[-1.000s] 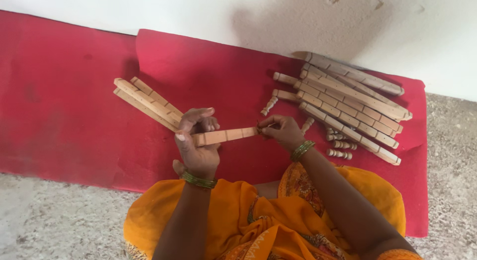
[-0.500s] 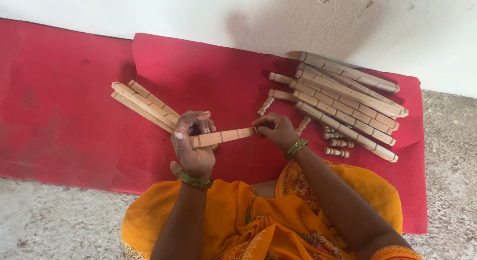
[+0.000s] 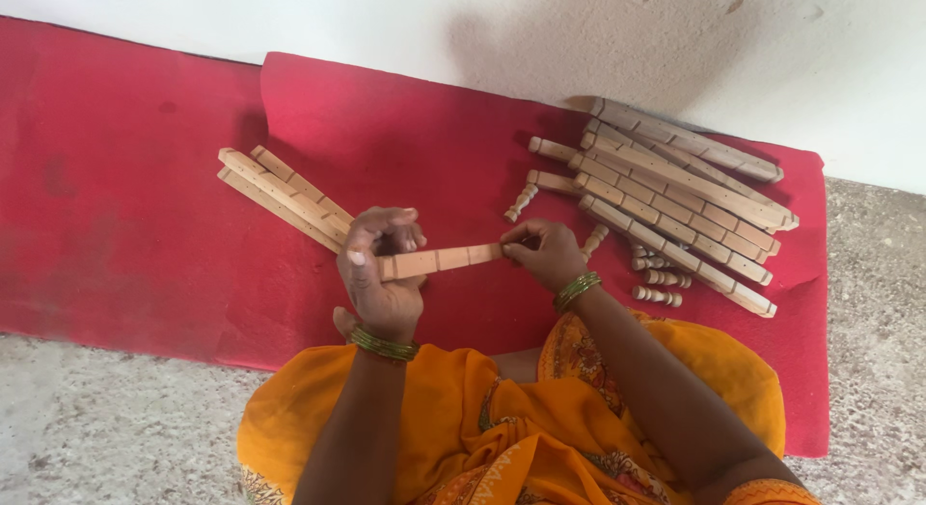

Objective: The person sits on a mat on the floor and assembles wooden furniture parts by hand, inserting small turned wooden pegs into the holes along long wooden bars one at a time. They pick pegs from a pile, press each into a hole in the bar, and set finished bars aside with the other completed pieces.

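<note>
My left hand (image 3: 379,270) grips one end of a short wooden bar (image 3: 446,260) with holes along it. My right hand (image 3: 548,253) pinches the bar's other end. The bar is held level above a red cloth (image 3: 145,206). A small stack of longer wooden bars (image 3: 280,194) lies just left of my left hand. A bigger pile of wooden bars (image 3: 675,191) lies to the right of my right hand.
Several small turned wooden pegs (image 3: 658,276) lie by the big pile, and one peg (image 3: 521,202) sits apart above my right hand. An orange garment (image 3: 511,409) covers my lap. A white wall runs along the top; grey stone floor (image 3: 96,418) lies below the cloth.
Both hands keep their hold on the short bar; the view has shifted slightly. The piles have not moved.
</note>
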The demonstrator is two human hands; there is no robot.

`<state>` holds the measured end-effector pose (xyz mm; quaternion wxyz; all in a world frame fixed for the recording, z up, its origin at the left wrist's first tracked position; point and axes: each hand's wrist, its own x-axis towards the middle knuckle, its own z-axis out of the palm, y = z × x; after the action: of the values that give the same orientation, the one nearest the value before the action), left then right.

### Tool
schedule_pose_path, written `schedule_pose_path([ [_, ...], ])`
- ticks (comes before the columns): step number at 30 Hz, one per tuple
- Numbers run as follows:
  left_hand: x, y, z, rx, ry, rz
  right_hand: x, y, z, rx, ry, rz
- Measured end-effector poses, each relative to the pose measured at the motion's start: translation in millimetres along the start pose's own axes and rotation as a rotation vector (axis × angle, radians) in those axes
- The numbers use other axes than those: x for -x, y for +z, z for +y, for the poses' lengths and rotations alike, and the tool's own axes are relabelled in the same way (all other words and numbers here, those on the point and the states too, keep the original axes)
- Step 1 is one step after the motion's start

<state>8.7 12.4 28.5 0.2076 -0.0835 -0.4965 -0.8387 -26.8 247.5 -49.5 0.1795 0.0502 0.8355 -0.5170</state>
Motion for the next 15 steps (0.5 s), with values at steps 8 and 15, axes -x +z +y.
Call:
schedule_pose_path([
  [8, -12, -23, 10, 0.009, 0.034, 0.068, -30, -12, 43, 0.134, 0.195, 0.128],
  [15, -21, -21, -5, -0.156, 0.015, 0.103, -20, -8, 22, -0.060, 0.110, 0.090],
])
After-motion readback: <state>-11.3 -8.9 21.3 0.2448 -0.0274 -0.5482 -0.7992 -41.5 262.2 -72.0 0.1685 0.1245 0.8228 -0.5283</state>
